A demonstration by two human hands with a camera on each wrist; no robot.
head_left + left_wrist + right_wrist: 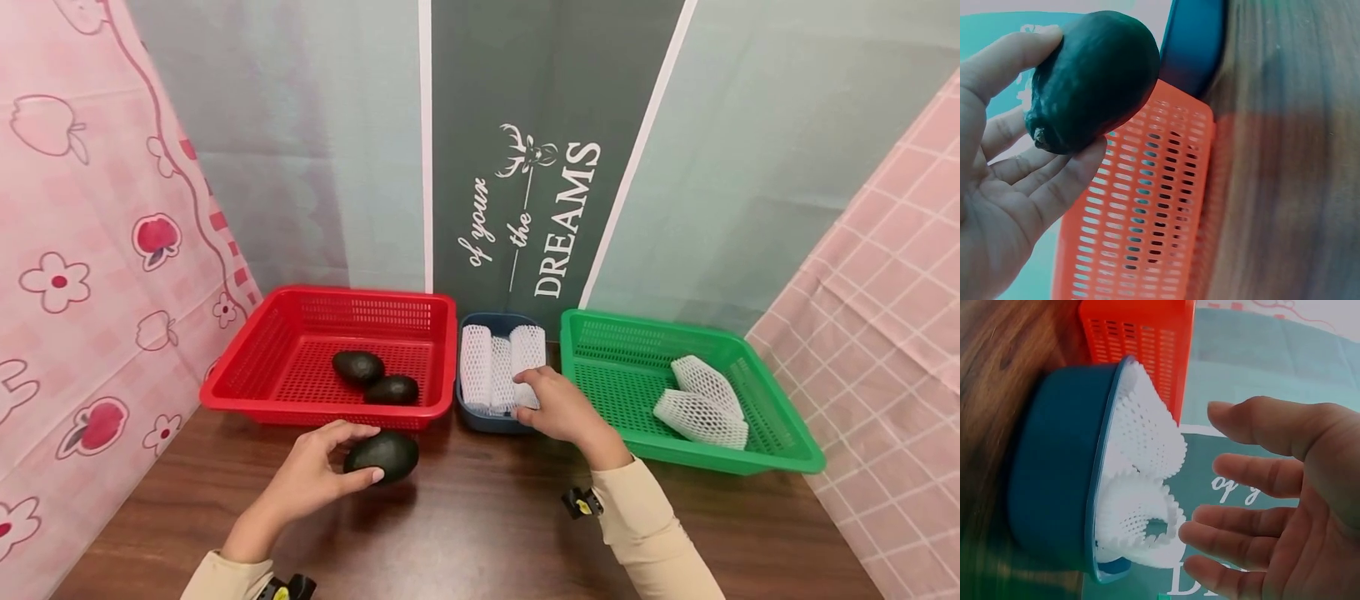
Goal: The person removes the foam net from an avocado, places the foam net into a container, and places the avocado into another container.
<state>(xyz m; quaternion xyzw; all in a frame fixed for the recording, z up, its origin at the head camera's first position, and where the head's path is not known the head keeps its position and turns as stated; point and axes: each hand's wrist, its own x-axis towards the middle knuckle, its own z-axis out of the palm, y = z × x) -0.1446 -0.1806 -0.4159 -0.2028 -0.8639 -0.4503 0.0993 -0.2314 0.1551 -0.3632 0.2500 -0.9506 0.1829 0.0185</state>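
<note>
An avocado (382,456), dark green, is gripped between the thumb and fingers of my left hand (321,471), over the table just in front of the red basket (330,414). The left wrist view shows the same avocado (1100,78) with its stem end toward the palm. My right hand (558,408) is at the blue bin (495,423), which holds white foam net sleeves (476,367). In the right wrist view its fingers are spread apart, close to the sleeves (1138,512) and holding nothing.
Two avocados (375,379) lie inside the red basket. A green basket (615,433) on the right holds two white-netted pieces (705,404). All stand on a brown wooden table (480,517), with a printed curtain (517,167) behind and pink cloth (90,250) at the left.
</note>
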